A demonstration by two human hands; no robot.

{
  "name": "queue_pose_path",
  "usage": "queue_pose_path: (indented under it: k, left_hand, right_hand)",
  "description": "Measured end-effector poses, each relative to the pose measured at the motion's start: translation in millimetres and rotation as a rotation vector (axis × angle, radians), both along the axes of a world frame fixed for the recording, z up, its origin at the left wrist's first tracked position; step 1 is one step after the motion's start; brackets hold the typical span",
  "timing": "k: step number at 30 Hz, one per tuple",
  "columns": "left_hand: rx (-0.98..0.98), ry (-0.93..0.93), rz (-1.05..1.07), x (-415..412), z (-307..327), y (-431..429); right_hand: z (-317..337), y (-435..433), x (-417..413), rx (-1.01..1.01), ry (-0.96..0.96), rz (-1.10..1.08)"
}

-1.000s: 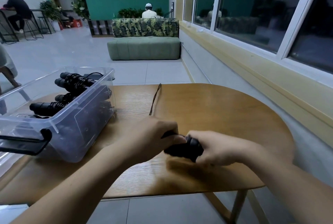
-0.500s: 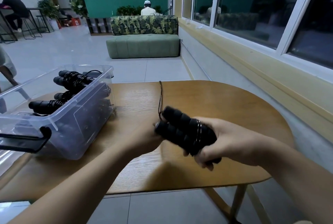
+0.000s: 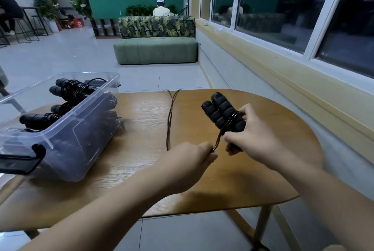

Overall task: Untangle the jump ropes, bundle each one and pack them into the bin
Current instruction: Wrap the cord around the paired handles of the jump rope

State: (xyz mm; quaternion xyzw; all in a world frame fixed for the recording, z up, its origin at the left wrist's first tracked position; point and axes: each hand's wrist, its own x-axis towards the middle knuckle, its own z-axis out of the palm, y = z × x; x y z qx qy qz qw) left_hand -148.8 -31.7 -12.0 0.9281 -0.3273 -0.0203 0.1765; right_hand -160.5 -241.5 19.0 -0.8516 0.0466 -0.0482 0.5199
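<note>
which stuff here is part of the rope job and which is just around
Job: handles held in right hand; cord pinched by left hand; bin; bundled ropes in it.
Just around: sofa; stools; plants.

A red box (image 3: 78, 23) far back on the floor seems to read "03".

bin (image 3: 66, 141) on the table (image 3: 263, 170) at left, bundled ropes (image 3: 68, 91) inside, handles (image 3: 222, 114) to its right
</note>
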Motion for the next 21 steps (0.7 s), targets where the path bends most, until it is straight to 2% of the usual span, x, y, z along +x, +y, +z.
queue_pose_path:
  k: [5,10,16,21]
  left_hand:
    - [-0.070,-0.142,-0.050,-3.9,9.9,4.4]
    - [-0.270,-0.196,-0.021,10.5,16.0,24.8]
    - [-0.482,0.005,-0.006,26.1,15.7,43.0]
    - [-0.591,0.169,-0.021,33.0,15.5,50.1]
  right_hand:
    - [-10.2,-11.5,10.1,-0.190,0.058,0.040]
    - [-15.6,-14.0,2.9,-0.256,0.239,0.327]
    - [1.3,-2.4,-25.1,-0.193,0.402,0.733]
    - [16.1,-3.7,-35.3,0.016,0.345,0.819]
